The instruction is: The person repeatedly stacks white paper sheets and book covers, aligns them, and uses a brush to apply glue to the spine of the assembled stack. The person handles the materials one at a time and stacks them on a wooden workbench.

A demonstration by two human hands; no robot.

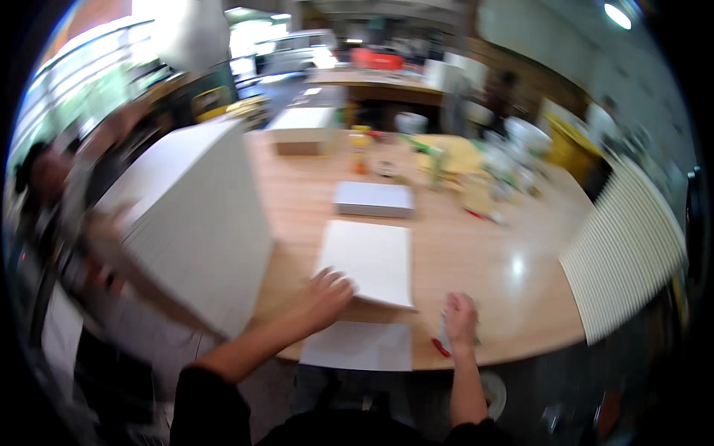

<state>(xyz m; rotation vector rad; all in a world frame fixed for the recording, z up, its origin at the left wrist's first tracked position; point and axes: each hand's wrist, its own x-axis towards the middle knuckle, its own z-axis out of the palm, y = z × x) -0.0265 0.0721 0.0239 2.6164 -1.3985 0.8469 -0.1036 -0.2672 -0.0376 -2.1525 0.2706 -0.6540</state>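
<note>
A white sheet point(372, 256) of paper or thin board lies on the wooden table in front of me, its near edge seeming slightly lifted. My left hand point(332, 293) has its fingers bent around the sheet's near left edge. Closer to me, another white sheet point(357, 346) reaches to the table's front edge. To the right, my right hand point(461, 320) is closed around a small whitish object with a red end point(442, 347); blur hides its exact kind. That hand is just above the tabletop, apart from both sheets.
Beyond the sheet is a stack of white sheets point(373, 199). A tall white stack point(201, 230) stands at the left, ribbed cream panels point(628, 249) at the right. Farther back are a white-topped box point(303, 130), bottles, plastic bags point(524, 137) and a yellow bin point(569, 145). A person is at far left.
</note>
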